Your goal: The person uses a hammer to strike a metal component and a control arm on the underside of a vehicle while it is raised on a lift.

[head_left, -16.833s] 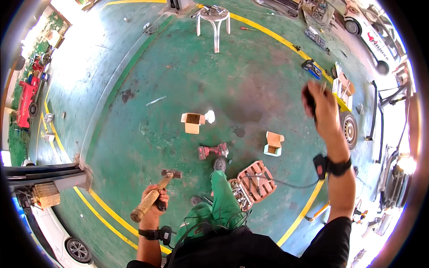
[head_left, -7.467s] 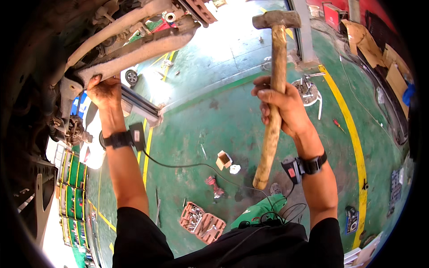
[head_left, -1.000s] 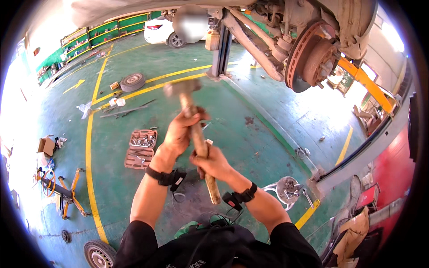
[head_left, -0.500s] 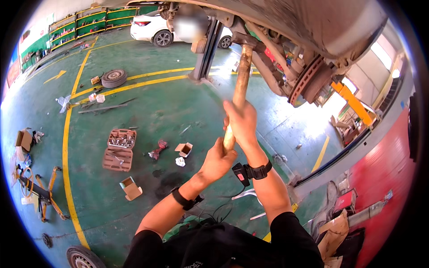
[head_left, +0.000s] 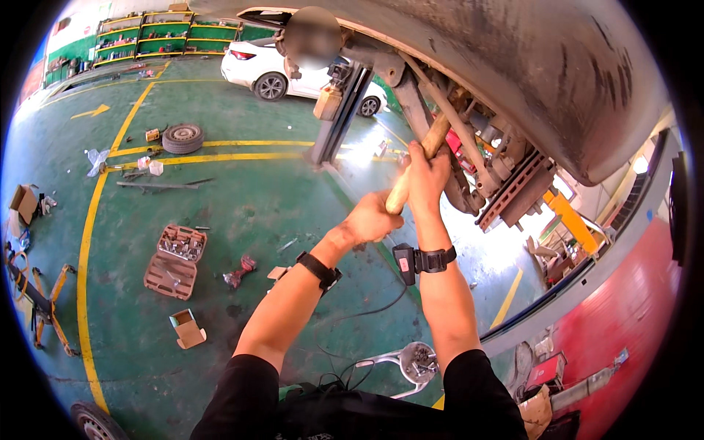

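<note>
My left hand (head_left: 372, 218) is closed round the lower end of the wooden hammer handle (head_left: 397, 196). My right hand (head_left: 427, 176) grips the handle higher up. The handle slants up to the right among rusty suspension arms (head_left: 412, 95) under a raised vehicle; the hammer's head is hidden or cannot be made out there. Beside and right of my right hand hangs a rusty brake disc (head_left: 513, 192), seen nearly edge-on.
A lift post (head_left: 345, 110) stands ahead, a white car (head_left: 257, 66) behind it. On the green floor lie a toolbox (head_left: 170, 271), drill (head_left: 240, 270), boxes (head_left: 189, 330) and wheels (head_left: 183, 139). A stool with parts (head_left: 414, 363) is below, a yellow lift arm (head_left: 572, 220) right.
Over the last second both hands have risen with the hammer, the right one now higher than the left. The handle has tilted rightward and its head has gone out of sight among the suspension parts.
</note>
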`<state>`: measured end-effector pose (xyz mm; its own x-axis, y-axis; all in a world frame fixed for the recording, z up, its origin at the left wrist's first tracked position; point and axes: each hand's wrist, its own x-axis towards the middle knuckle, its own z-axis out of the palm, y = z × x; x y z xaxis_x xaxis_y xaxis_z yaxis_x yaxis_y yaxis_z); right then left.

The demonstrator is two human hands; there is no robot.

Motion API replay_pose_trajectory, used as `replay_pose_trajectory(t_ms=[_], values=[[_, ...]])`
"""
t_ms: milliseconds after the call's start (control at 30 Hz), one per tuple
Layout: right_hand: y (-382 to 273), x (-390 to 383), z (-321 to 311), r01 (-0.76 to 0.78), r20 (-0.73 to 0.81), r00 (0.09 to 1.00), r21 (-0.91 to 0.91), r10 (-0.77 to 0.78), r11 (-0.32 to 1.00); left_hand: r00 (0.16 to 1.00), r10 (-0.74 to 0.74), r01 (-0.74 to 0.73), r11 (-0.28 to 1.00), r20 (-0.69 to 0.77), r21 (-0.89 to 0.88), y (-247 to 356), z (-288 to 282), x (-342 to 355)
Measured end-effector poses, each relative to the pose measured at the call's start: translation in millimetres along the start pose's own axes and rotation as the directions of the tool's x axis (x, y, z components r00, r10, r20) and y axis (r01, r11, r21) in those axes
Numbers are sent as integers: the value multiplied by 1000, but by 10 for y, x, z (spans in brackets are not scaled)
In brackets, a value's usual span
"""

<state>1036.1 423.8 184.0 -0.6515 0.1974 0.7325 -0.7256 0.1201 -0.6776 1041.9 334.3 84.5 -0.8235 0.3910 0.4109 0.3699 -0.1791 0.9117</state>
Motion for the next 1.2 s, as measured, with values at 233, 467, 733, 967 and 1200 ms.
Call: replay_pose_trajectory(t_ms=[233,467,733,967,1200], values=[[358,-136,-154,-5,86,993,-665,83,747,953,-111,116,993,-282,3,-196,514,-255],[218,31,-32,19,22,1000,-546,-9,838,931,155,-46,948,-330,316,-198,288,-19],[14,10,-150,-139,-56,990,-380,127,915,970,43,52,926,-240,374,204,301,-138],[91,-174,64,-35,177,972,-546,156,837,934,-29,100,978,-356,182,-46,358,-382],[211,-10,102,-65,61,992,-514,111,855,961,-45,111,967,-271,231,-60,185,-177]])
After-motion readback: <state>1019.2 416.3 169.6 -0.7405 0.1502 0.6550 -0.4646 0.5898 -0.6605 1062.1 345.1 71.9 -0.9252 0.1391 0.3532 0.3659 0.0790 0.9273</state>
